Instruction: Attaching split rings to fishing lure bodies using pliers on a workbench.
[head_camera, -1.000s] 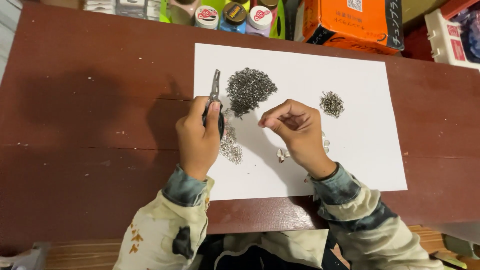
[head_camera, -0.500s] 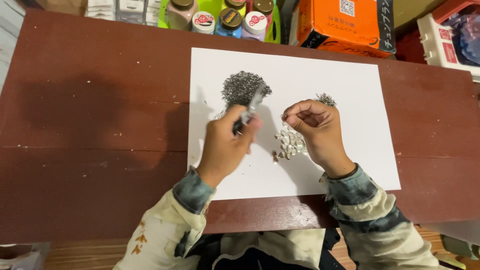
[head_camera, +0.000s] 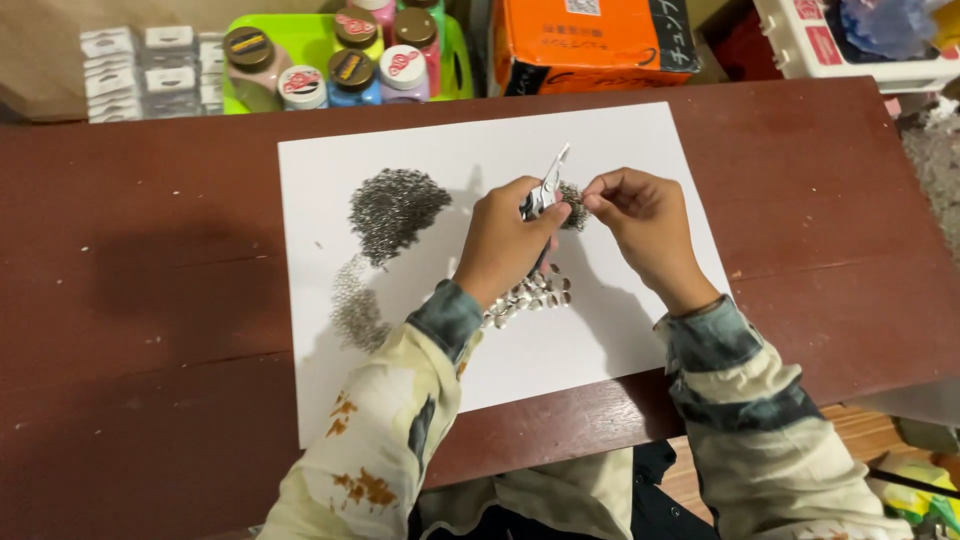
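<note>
A white sheet (head_camera: 620, 350) lies on the dark red table (head_camera: 150, 300). My left hand (head_camera: 505, 240) grips small metal pliers (head_camera: 547, 185), their tips pointing up and to the right. My right hand (head_camera: 640, 215) pinches a tiny metal piece beside the pliers' jaws, over a small heap of rings (head_camera: 573, 200) that is partly hidden. A large dark pile of small metal rings (head_camera: 393, 208) sits at the sheet's upper left. A woven patch of fine rings (head_camera: 355, 310) lies below it. A cluster of bigger shiny rings (head_camera: 535, 295) rests just under my left wrist.
Several paint jars stand in a green tray (head_camera: 330, 60) behind the table. An orange box (head_camera: 590, 45) sits behind the sheet. A white crate (head_camera: 850, 40) stands at the back right, and small grey packets (head_camera: 140, 70) are stacked at the back left.
My left hand has carried the pliers from the big pile rightwards to meet my right hand over the small heap. The view has shifted, so the sheet sits further right and lower.
</note>
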